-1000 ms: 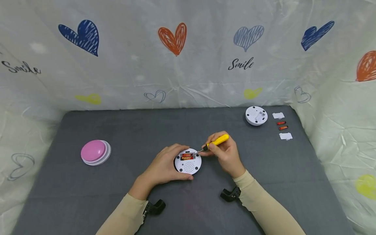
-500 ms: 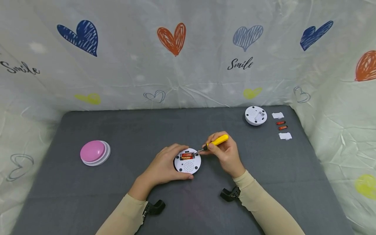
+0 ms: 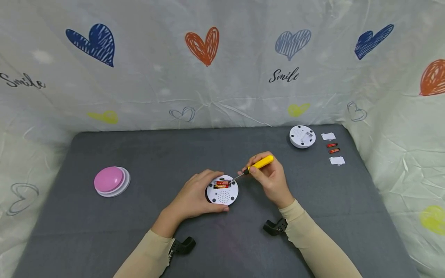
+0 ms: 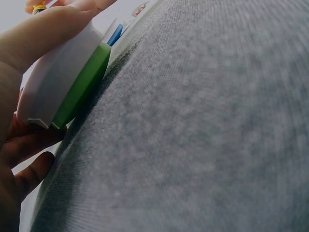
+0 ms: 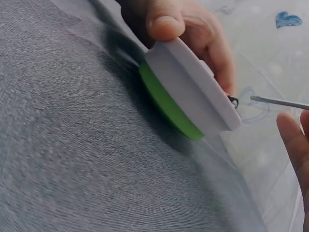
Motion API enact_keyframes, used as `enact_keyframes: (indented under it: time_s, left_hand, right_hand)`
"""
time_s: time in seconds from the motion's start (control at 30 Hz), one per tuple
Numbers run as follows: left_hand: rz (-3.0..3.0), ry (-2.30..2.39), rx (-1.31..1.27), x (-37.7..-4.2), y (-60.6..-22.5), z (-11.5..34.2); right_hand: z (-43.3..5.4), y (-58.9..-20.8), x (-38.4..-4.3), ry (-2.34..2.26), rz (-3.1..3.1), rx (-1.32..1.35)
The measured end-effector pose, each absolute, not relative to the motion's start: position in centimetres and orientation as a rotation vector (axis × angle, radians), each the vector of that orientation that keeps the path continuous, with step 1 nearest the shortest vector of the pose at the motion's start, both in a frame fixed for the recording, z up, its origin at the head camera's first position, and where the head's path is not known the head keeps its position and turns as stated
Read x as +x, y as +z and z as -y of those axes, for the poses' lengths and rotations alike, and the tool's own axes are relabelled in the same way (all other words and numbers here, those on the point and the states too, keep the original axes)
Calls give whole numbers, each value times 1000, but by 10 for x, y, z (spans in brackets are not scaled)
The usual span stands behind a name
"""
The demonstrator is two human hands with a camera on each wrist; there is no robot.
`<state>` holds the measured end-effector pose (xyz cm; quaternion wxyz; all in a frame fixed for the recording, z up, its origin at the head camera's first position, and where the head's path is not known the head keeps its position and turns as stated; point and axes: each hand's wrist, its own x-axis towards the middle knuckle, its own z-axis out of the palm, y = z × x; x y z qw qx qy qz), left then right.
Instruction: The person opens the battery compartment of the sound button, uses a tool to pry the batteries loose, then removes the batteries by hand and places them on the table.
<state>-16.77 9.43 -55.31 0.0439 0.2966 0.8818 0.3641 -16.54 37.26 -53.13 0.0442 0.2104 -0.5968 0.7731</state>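
Observation:
My left hand (image 3: 196,197) grips a round white push-button light (image 3: 223,197) by its rim, underside up. Its green dome (image 5: 169,104) faces down onto the cloth in the right wrist view. Two red batteries (image 3: 222,184) lie side by side in its uncovered compartment. My right hand (image 3: 269,177) holds a screwdriver (image 3: 261,162) with a yellow handle between thumb and fingers. The screwdriver's metal tip (image 5: 258,98) stands a short way off the battery compartment in the right wrist view.
A pink-domed button light (image 3: 109,179) sits at the left. Toward the back right stands another white unit (image 3: 302,137), upturned with its compartment uncovered. Beside it lie two white covers (image 3: 328,136) and two loose red batteries (image 3: 332,145). Grey cloth (image 3: 167,150) covers the table.
My right hand has moved slightly right and up, drawing the screwdriver tip back from the batteries. The left hand and the light it grips stay in place.

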Motion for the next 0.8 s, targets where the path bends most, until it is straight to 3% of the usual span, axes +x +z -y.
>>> enact_keyframes:
  time_s: [0.5, 0.8]
  left_hand:
    - [-2695, 1098, 921, -168, -553, -95]
    - [-2693, 1114, 929, -169, -553, -95]
  right_hand:
    - [-416, -505, -176, 2053, 2012, 404]
    - [-447, -499, -186, 1327, 2550, 191]
